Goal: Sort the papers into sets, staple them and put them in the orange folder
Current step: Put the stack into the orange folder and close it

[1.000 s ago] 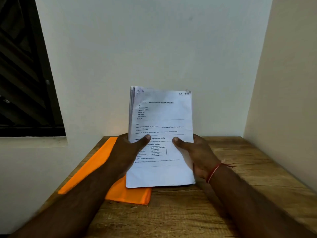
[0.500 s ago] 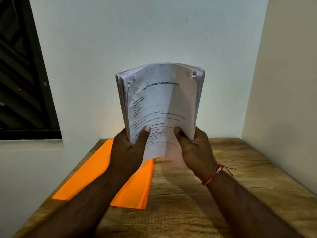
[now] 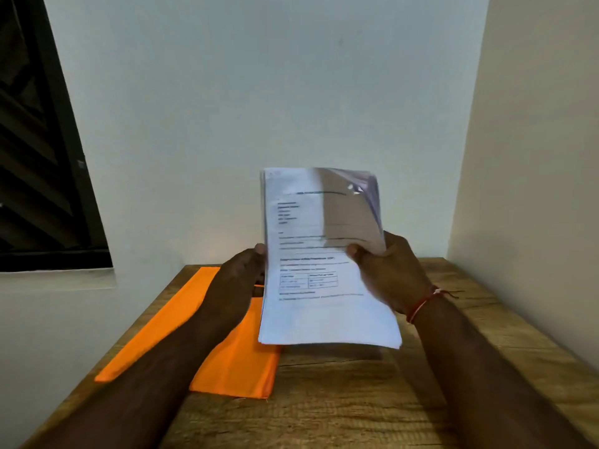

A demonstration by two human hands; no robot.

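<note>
A thick stack of printed white papers stands nearly upright above the wooden table, its lower edge just off the wood. My left hand grips the stack's left edge from behind. My right hand pinches the right edge, thumb on the front sheet, and the top right corner curls back. The orange folder lies flat on the table's left part, partly hidden under my left forearm and the papers.
White walls close in behind the table and on the right. A dark window sits at the left. The table's right half shows bare wood. No stapler is in view.
The stack was raised and bowed half a second ago; now it has come down toward the table. My left thumb has left the front sheet, and the right side of the sheets bends back.
</note>
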